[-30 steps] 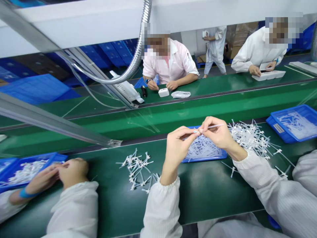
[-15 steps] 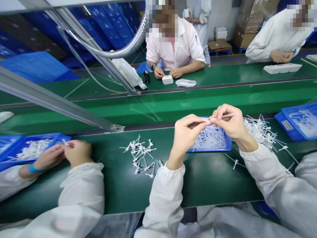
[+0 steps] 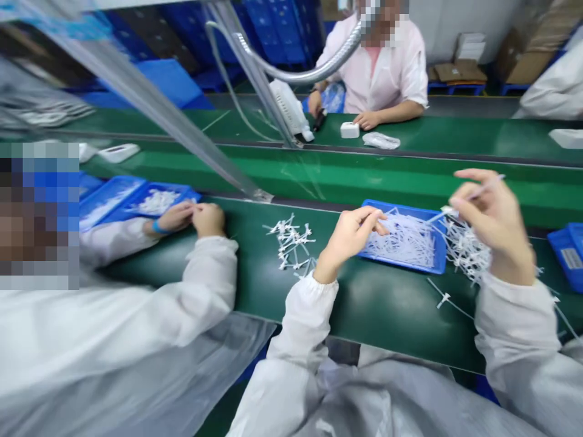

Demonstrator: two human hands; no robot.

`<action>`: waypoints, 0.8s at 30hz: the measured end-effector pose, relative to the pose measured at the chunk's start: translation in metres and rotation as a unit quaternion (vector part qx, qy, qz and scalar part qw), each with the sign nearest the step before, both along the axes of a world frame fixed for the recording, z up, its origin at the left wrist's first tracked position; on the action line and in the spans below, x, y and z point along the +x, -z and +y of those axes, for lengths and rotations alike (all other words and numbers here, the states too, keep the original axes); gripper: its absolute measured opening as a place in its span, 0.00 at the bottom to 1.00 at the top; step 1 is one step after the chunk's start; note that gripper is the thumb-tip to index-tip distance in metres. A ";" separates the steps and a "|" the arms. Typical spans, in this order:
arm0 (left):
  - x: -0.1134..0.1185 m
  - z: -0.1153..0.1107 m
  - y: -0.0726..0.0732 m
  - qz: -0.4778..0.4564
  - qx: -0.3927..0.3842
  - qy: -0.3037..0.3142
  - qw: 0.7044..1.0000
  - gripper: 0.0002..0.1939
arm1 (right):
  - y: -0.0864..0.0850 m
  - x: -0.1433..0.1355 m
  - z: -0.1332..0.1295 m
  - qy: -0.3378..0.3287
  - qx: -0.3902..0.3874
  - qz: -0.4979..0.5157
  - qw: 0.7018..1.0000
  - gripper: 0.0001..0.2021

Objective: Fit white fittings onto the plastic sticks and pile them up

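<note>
My right hand is raised over a pile of white cable ties, pinching a cable tie with a small white piece at its middle. My left hand hovers at the left side of a blue tray full of loose thin white strips. Its fingers are loosely bent and slightly apart, with nothing visible in them. A single cable tie with a white piece lies on the green table in front of the tray. More such ties lie scattered left of my left hand.
At my left a co-worker's hands meet beside blue trays of white parts. A metal post slants down to the table's back edge. Across the green channel another person handles a white box. Another blue tray stands far right.
My hands have come apart; the right has moved right with the cable tie, while the left has let go. The view has shifted left. Across the channel, a person's hand now grips a dark tool.
</note>
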State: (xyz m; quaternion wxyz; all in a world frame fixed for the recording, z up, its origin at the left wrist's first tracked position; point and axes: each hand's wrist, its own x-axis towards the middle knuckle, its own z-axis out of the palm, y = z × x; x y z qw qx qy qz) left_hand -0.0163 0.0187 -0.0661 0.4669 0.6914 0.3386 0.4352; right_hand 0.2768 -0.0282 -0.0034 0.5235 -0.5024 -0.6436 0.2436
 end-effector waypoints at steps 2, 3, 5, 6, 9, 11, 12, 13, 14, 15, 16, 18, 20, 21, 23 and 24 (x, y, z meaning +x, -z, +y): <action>-0.040 0.003 0.023 0.077 0.002 -0.025 0.997 0.25 | -0.012 0.044 -0.008 0.098 -0.028 -0.187 0.977 0.21; -0.063 0.004 0.034 0.115 -0.005 -0.060 0.992 0.26 | -0.016 0.064 -0.012 0.123 -0.064 -0.271 0.953 0.24; -0.110 0.008 0.053 0.240 -0.020 -0.157 0.958 0.23 | -0.020 0.089 -0.018 0.220 -0.081 -0.353 0.906 0.34; -0.131 0.011 0.060 0.319 -0.031 -0.200 0.926 0.22 | -0.021 0.091 -0.020 0.249 -0.071 -0.369 0.893 0.36; -0.177 0.021 0.075 0.409 -0.059 -0.260 0.873 0.19 | -0.013 0.064 -0.013 0.188 -0.038 -0.372 0.908 0.30; -0.189 0.027 0.083 0.435 -0.080 -0.259 0.859 0.16 | 0.001 0.028 0.003 0.020 -0.096 -0.377 0.921 0.26; -0.191 0.029 0.087 0.444 -0.089 -0.253 0.855 0.14 | 0.011 0.010 0.013 -0.068 -0.145 -0.387 0.908 0.25; -0.191 0.031 0.092 0.450 -0.094 -0.246 0.853 0.12 | 0.022 -0.008 0.023 -0.135 -0.183 -0.407 0.885 0.24; -0.190 0.031 0.096 0.451 -0.097 -0.241 0.854 0.11 | 0.035 -0.023 0.033 -0.171 -0.200 -0.435 0.861 0.22; -0.188 0.032 0.100 0.449 -0.097 -0.238 0.856 0.10 | 0.047 -0.036 0.040 -0.191 -0.213 -0.471 0.834 0.21; -0.187 0.031 0.103 0.443 -0.096 -0.236 0.859 0.10 | 0.059 -0.045 0.046 -0.197 -0.228 -0.498 0.813 0.19; -0.184 0.029 0.107 0.426 -0.095 -0.232 0.869 0.10 | 0.078 -0.057 0.052 -0.192 -0.243 -0.519 0.797 0.15; -0.183 0.025 0.108 0.405 -0.092 -0.225 0.881 0.10 | 0.088 -0.059 0.053 -0.188 -0.245 -0.516 0.799 0.14; -0.181 0.024 0.106 0.394 -0.088 -0.223 0.888 0.10 | 0.090 -0.058 0.052 -0.190 -0.240 -0.512 0.802 0.13; -0.177 0.021 0.099 0.366 -0.071 -0.223 0.901 0.11 | 0.089 -0.055 0.051 -0.197 -0.228 -0.502 0.811 0.12; -0.173 0.020 0.093 0.350 -0.060 -0.225 0.908 0.12 | 0.087 -0.052 0.051 -0.201 -0.223 -0.495 0.815 0.11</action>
